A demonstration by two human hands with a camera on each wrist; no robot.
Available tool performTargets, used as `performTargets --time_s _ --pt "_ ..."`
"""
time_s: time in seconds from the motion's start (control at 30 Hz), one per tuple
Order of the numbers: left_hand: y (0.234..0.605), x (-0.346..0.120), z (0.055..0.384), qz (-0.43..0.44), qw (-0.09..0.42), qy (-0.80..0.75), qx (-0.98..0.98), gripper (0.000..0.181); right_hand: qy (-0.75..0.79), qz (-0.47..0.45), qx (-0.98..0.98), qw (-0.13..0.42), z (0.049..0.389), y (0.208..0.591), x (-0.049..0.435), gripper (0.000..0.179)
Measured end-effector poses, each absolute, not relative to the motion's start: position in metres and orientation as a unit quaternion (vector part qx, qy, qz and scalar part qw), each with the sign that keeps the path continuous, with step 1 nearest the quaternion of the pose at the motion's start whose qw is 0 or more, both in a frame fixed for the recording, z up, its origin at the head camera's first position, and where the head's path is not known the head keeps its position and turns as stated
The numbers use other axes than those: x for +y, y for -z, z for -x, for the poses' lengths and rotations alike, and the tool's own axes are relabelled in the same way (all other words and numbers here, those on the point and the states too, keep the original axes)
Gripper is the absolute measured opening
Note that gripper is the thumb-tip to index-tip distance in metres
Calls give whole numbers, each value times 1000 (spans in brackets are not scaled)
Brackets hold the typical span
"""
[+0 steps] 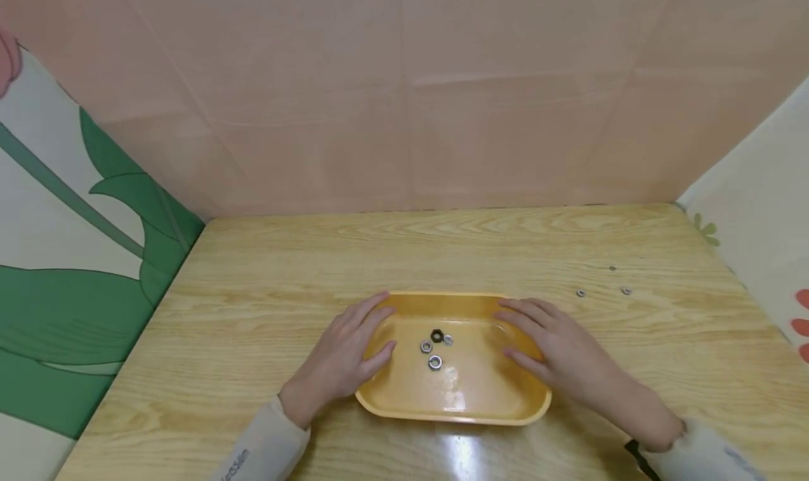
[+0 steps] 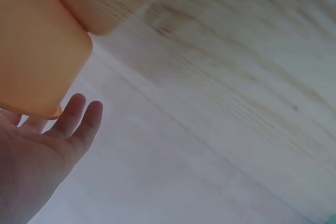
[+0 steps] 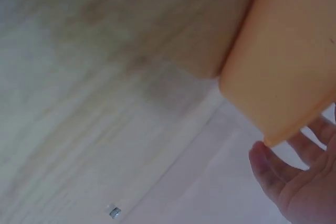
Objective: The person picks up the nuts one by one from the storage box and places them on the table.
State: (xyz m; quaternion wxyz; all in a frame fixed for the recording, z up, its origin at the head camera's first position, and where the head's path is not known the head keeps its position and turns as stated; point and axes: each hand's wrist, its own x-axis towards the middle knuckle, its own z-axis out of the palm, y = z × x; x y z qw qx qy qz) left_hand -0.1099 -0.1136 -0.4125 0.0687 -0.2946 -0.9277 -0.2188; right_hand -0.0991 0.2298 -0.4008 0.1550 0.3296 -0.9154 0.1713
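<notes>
A shallow yellow tray (image 1: 468,419) rests on the wooden table. Inside it, left of the middle, lie a black hex nut (image 1: 437,335) and several silver nuts, the nearest silver nut (image 1: 435,362) toward the front. My left hand (image 1: 344,347) reaches over the tray's left rim, its fingers spread and relaxed. Mirroring it, my right hand (image 1: 556,347) lies over the right rim with its fingers loosely extended. In the left wrist view, fingertips (image 2: 77,103) show right at the tray's rim corner. The right wrist view has fingertips (image 3: 257,150) at the opposite rim corner.
To the right of the tray, on the wooden table (image 1: 284,256), lie small silver pieces: one ring-like nut (image 1: 581,293), another nut (image 1: 626,291) and a smaller piece (image 1: 612,268). A pinkish covered wall (image 1: 404,116) rises behind; patterned panels flank both sides.
</notes>
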Motion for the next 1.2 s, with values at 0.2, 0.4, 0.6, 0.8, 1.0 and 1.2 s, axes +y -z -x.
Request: performTargets --time_s 0.2,0.4,0.6,0.8,1.0,1.2 --pt "411 -113 111 301 78 200 -929 51 -178 -312 -920 158 97 407 227 51" --pt "410 -113 111 315 100 165 -929 54 -174 -309 -924 144 97 406 226 55" --pt "406 -112 110 342 145 128 -919 55 -184 -294 -932 105 97 401 222 63" --pt "401 -109 109 363 168 124 -908 55 -173 -290 -935 111 97 402 217 61" --pt "397 -104 110 362 152 136 -910 54 -170 -290 -933 126 97 405 215 63" --pt "396 -97 112 365 140 134 -911 49 -178 -275 -939 108 98 407 214 66"
